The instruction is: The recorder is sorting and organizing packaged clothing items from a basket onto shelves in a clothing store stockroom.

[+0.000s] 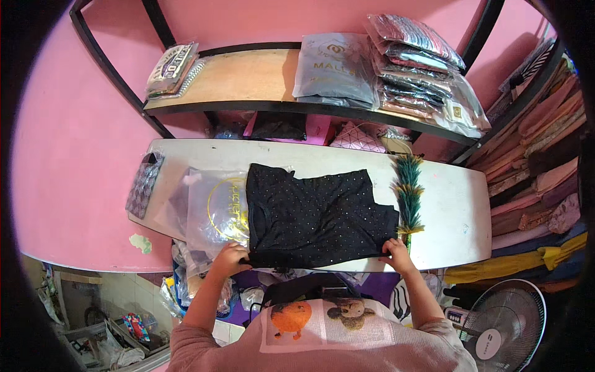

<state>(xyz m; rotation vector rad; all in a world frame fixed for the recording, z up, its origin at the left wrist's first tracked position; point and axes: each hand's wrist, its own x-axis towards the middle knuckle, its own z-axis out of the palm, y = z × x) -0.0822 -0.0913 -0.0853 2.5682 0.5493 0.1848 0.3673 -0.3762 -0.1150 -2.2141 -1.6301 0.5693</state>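
Observation:
A black garment with small shiny dots (322, 211) lies spread on the white table (455, 214), its near edge along the table's front. My left hand (230, 259) pinches its near left corner. At the near right corner, the fingers of my right hand (397, 253) are closed on the cloth. Clear plastic bags with a gold print (207, 204) lie just left of the garment, partly under its edge. To the right lies a green, feathery decorative sprig with yellowish tips (407, 192).
A folded grey patterned item in plastic (145, 185) lies at the table's left end. The shelf (248, 71) behind holds a stack of bagged clothes (415, 74) and a grey bag (334, 68). Fabrics (539, 167) hang at right; a standing fan (505, 328) is near right.

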